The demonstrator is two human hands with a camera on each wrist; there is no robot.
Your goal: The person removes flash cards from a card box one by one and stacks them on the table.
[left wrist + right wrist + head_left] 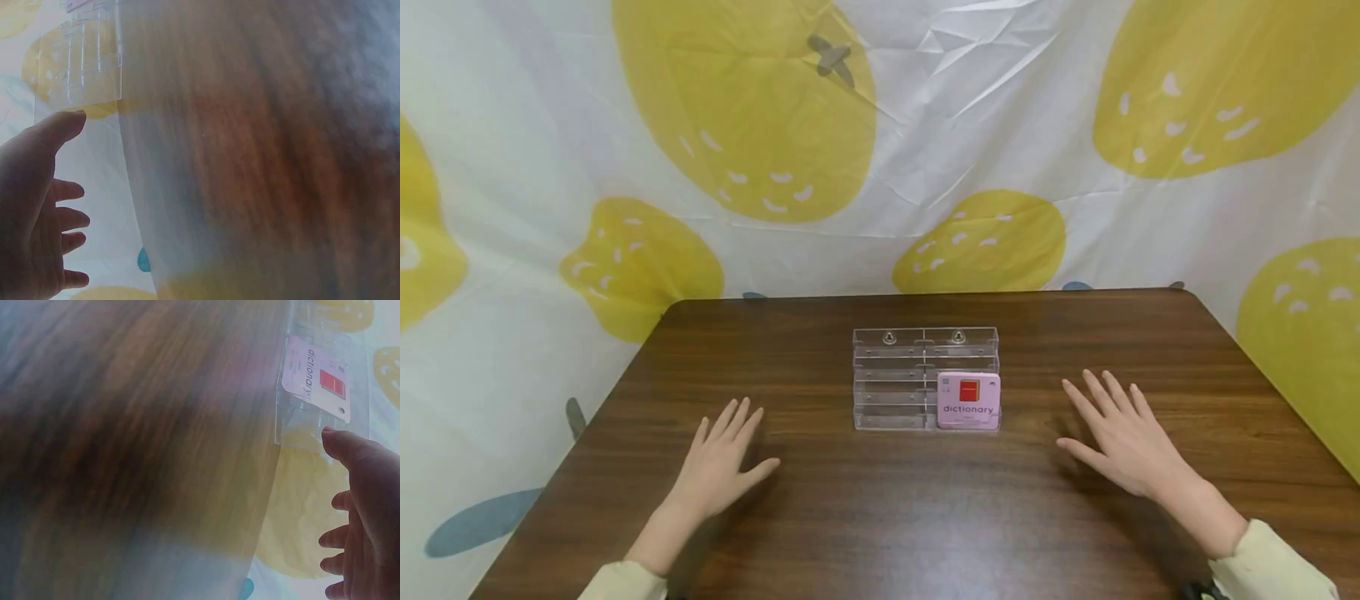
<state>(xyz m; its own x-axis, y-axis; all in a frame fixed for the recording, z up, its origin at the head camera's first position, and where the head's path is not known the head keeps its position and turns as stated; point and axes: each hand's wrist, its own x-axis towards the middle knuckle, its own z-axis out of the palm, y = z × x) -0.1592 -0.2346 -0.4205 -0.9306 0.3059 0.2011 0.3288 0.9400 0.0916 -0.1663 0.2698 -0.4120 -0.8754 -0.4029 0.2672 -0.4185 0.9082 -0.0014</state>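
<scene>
A clear plastic tiered rack [889, 387] with two columns of slots stands near the middle of the table. In its front right slot is a pink card [968, 401] printed "dictionary" with a red book picture; the right wrist view shows the same pink card [317, 378] sideways. My left hand [718, 458] is to the left of the rack, fingers spread and holding nothing. On the other side my right hand [1123, 437] is spread the same way, apart from the rack, with nothing in it. The rack's other slots hold no cards.
The brown wood-grain table [880, 517] has rounded far corners. Behind it and along both sides hangs a white cloth [1000, 100] with large yellow lemon prints. Pale sleeves [1270, 567] cover the forearms.
</scene>
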